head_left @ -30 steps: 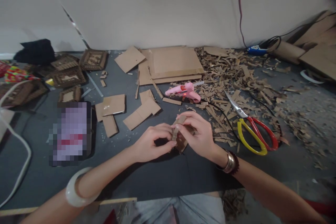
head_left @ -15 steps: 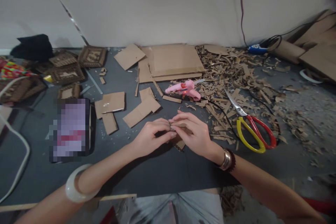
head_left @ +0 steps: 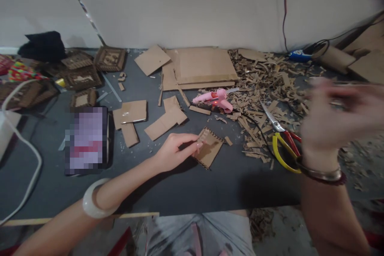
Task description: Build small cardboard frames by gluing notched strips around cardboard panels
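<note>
My left hand [head_left: 175, 152] pinches a small cardboard strip [head_left: 203, 137] between thumb and fingers, above the upper left edge of a square cardboard piece [head_left: 211, 150] with ridged borders. My right hand [head_left: 339, 116] is raised at the right, over the scraps and beyond the scissors [head_left: 283, 144]; motion smears its fingers, and what they hold, if anything, cannot be made out. The pink glue gun [head_left: 213, 99] lies behind the square piece, its small light glowing red.
Cardboard scraps [head_left: 270, 78] are heaped at the back right. Large cardboard sheets [head_left: 207, 64] lie at the back. Cut cardboard pieces [head_left: 134, 112] and a phone [head_left: 88, 140] are on the left, with ridged cardboard frames [head_left: 110, 59] behind. A white cable [head_left: 37, 156] runs along the left.
My right hand has left the middle and moved far to the right and up. The square cardboard piece now shows more fully, with the strip visible in my left hand. The view has shifted slightly.
</note>
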### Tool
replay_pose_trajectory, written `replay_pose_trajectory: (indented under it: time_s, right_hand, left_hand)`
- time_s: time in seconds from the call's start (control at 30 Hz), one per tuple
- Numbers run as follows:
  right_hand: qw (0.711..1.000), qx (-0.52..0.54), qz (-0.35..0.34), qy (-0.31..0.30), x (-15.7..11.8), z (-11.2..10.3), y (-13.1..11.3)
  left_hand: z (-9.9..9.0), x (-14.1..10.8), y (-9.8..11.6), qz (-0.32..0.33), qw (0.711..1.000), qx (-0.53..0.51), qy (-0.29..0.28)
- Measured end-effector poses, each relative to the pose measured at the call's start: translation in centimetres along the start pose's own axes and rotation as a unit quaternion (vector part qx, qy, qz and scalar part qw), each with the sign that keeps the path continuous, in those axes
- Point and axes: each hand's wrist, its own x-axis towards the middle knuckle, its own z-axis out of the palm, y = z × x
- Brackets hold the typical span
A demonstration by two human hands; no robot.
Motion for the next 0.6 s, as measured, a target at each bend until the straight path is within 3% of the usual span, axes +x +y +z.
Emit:
replay_pose_trajectory:
  time_s: [0.07,0.13,0.2,0.3,0.37,0.43,0.5,0.6]
  right_hand:
    - [0.997,-0.058,0.001,-0.056,-0.1,0.1,1.2]
    - [0.989,-0.063,-0.036,-0.128,-1.0,0.7,0.4]
    - [0.977,0.041,-0.083,-0.194,-2.5,1.4,-1.8]
    - [0.923,0.199,-0.139,-0.299,-4.2,2.6,-5.6]
    - [0.894,0.255,-0.151,-0.337,-4.9,3.5,-7.0]
    - [0.893,0.279,-0.151,-0.321,-5.4,4.4,-7.4]
    - [0.909,0.284,-0.153,-0.262,-5.9,5.0,-7.2]
    - [0.925,0.292,-0.171,-0.17,-7.1,5.6,-6.8]
  left_hand:
    - [-0.1,0.1,-0.1,0.018,0.999,0.031,0.033]
    - [-0.1,0.1,-0.3,0.032,0.996,0.063,0.058]
    - [-0.1,0.1,-0.5,0.035,0.994,0.08,0.064]
    - [-0.2,0.0,-0.6,0.039,0.994,0.088,0.059]
    - [-0.1,-0.1,-0.6,0.04,0.994,0.083,0.061]
    - [-0.1,-0.1,-0.6,0.022,0.996,0.053,0.075]
    - [-0.2,0.0,-0.8,-0.034,0.993,-0.025,0.11]
    - [-0.3,0.5,-1.2,-0.136,0.953,-0.214,0.167]
